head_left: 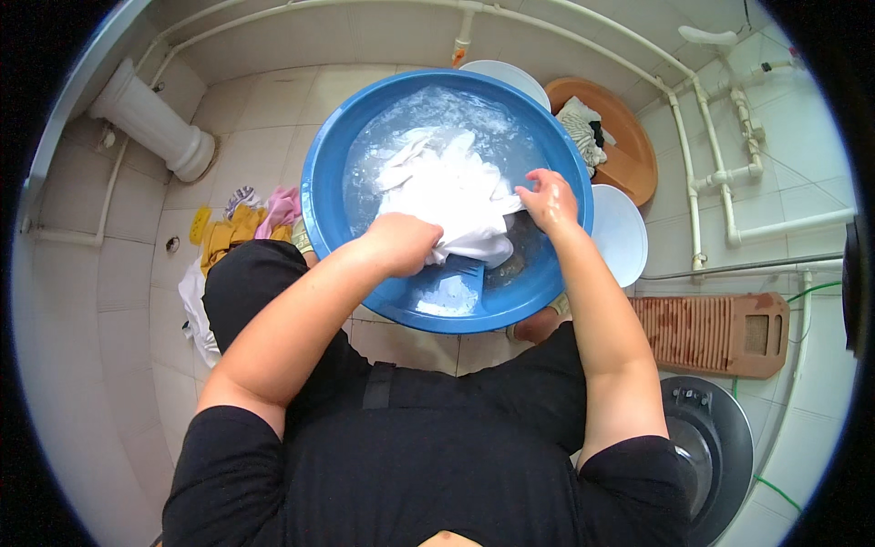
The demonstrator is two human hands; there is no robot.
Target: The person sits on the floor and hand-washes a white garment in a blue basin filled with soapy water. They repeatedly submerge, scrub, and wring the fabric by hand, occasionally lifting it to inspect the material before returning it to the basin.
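Observation:
A blue round tub [312,196] holds cloudy, sudsy water [456,105]. A bunched white garment [447,182] lies in it, partly above the water. At the garment's near left side, my left hand [406,244] is closed on the fabric, its fingertips hidden. My right hand [551,201] hovers over the tub's right side, thumb and fingers bent but apart, the thumb beside the garment's right edge. Below the garment, the tub's near inner wall carries a ridged blue washboard section [448,294].
Mustard, pink and white clothes [232,239] lie on the tiles at left, beside a yellow brush-like object [200,224]. Right of the tub are a brown basin [633,150] with clothes, a white basin [622,239], a brown washboard [711,335] and a dark basin [734,428]. Pipes [697,182] line the wall.

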